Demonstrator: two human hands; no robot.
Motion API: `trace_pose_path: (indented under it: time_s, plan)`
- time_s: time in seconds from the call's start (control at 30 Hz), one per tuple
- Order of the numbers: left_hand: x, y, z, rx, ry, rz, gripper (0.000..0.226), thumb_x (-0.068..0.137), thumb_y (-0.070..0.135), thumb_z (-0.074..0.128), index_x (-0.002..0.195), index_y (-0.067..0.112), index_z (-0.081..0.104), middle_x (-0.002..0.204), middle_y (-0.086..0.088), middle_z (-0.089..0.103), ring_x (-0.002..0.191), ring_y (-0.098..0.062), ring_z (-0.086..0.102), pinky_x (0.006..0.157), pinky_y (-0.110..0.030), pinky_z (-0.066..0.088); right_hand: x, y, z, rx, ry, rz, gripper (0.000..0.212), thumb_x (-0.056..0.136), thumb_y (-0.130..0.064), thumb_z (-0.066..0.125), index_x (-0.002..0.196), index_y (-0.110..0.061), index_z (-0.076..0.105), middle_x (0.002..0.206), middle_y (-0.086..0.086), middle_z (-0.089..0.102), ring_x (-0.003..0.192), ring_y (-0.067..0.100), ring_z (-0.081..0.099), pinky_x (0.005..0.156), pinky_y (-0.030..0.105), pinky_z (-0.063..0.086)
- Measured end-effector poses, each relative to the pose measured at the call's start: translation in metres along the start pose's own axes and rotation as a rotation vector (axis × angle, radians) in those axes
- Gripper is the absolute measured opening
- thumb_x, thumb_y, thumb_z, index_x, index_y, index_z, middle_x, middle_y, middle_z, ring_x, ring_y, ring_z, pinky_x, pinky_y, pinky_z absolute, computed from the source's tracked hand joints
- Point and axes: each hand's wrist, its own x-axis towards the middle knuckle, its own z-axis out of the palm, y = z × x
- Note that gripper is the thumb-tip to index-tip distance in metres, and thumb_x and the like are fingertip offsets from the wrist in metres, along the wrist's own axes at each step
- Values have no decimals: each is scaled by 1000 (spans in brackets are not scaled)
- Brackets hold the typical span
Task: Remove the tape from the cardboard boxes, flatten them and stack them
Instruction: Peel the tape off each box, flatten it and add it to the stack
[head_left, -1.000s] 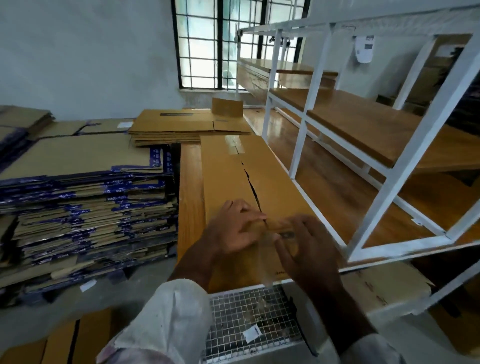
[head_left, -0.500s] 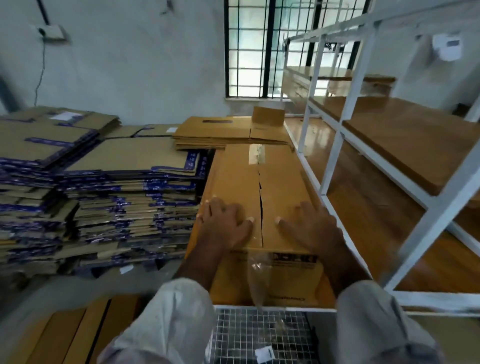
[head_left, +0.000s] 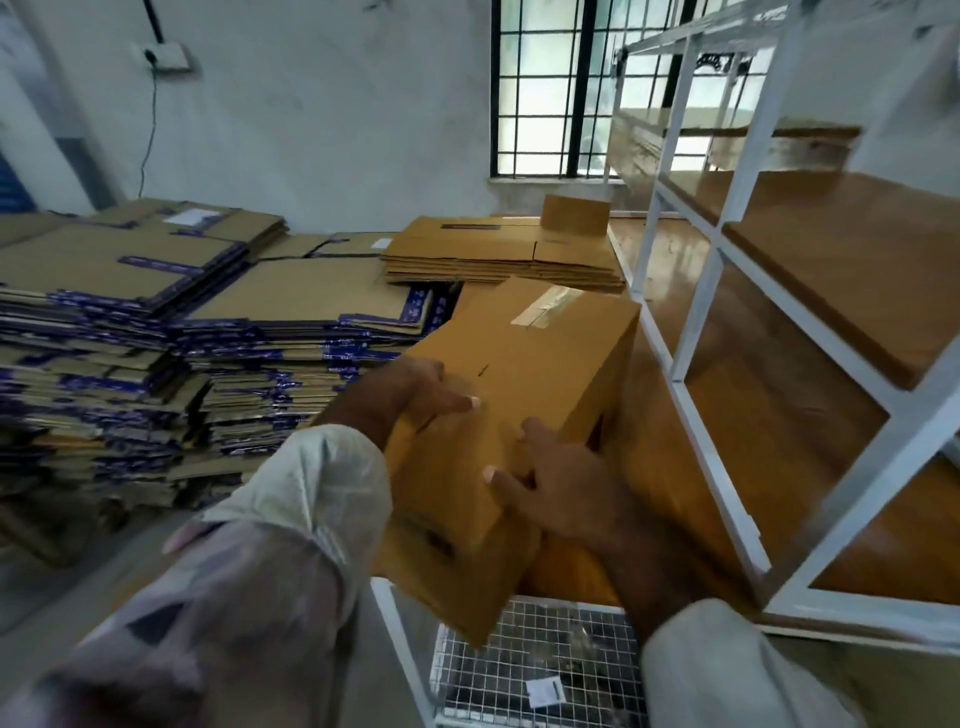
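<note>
A long brown cardboard box (head_left: 524, 364) is lifted off the wooden table and tilted, its near end toward me. A strip of clear tape (head_left: 545, 306) remains on its far end. My left hand (head_left: 421, 395) grips the box's left side near the top seam, thumb lying across the top. My right hand (head_left: 550, 483) holds the near right part, fingers curled over the near end flaps, which hang down over the wire basket. A stack of flattened plain boxes (head_left: 498, 254) lies at the far end of the table.
Tall piles of flattened boxes with blue print (head_left: 156, 332) fill the left side. A white metal rack with wooden shelves (head_left: 727, 291) stands on the right. A wire mesh basket (head_left: 530, 675) with tape scraps sits below the box. A barred window (head_left: 550, 88) is behind.
The box lay flat on the table with both hands pressing on its top; now both hands have lifted and tilted it. The camera has swung left.
</note>
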Motion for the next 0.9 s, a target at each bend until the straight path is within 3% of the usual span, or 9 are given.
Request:
trace_pose_path:
  time_s: [0.07,0.13,0.23,0.27,0.37,0.47,0.6,0.77,0.9]
  plan:
    - [-2,0,-2,31,19,37,89,85,76,59,150,18,43,152,-14,45,134,-33,48,100,-43,46,1,-25,24,83,28,-91,54,95,-65,54,131,-27,40,110,-1,65,94,19,66,79,39,59]
    - [-6,-4,1,81,4,28,107,75,87,57,155,18,37,156,-16,41,137,-35,45,106,-47,45,5,-47,46,136,15,-124,56,96,-63,55,132,-23,39,108,3,66,92,23,67,75,39,58]
    - [-11,-23,14,115,-15,35,158,31,112,41,162,25,18,168,-14,18,151,-40,22,118,-63,27,15,-69,65,178,14,-120,52,99,-55,57,131,-20,37,99,4,66,83,23,66,67,37,56]
    - [-11,-31,16,106,-7,55,166,23,114,33,163,27,13,170,-11,11,154,-39,14,119,-67,19,18,-73,67,180,12,-128,50,99,-49,59,132,-19,37,98,3,66,81,22,66,67,37,56]
    - [-7,-54,17,97,31,120,154,37,113,35,163,29,6,171,-7,3,156,-36,6,120,-69,10,20,-78,68,224,14,-222,40,98,-36,63,132,-20,48,97,1,71,84,17,67,72,39,58]
    - [-6,-69,23,229,61,211,128,69,88,62,163,26,-2,171,-10,-3,156,-38,1,121,-68,9,23,-76,54,295,219,-187,18,97,-40,61,96,-25,72,84,-10,72,73,4,64,65,32,53]
    - [-9,-74,27,295,12,287,152,48,97,64,161,26,-9,170,-14,-11,155,-40,-6,120,-69,5,35,-80,23,313,408,-30,27,99,-42,59,82,-24,69,76,-7,70,71,11,67,69,38,58]
    - [1,-110,7,286,-66,307,149,55,81,79,162,29,-10,170,-4,-15,156,-34,-8,120,-68,4,51,-83,3,185,487,21,23,97,-38,62,81,-23,70,77,-8,71,76,8,66,77,38,57]
    - [5,-154,-16,279,-89,254,142,64,59,89,163,27,-9,171,2,-11,157,-32,-3,123,-63,16,60,-89,6,121,471,29,21,95,-37,65,80,-24,70,75,-10,69,73,7,64,74,36,57]
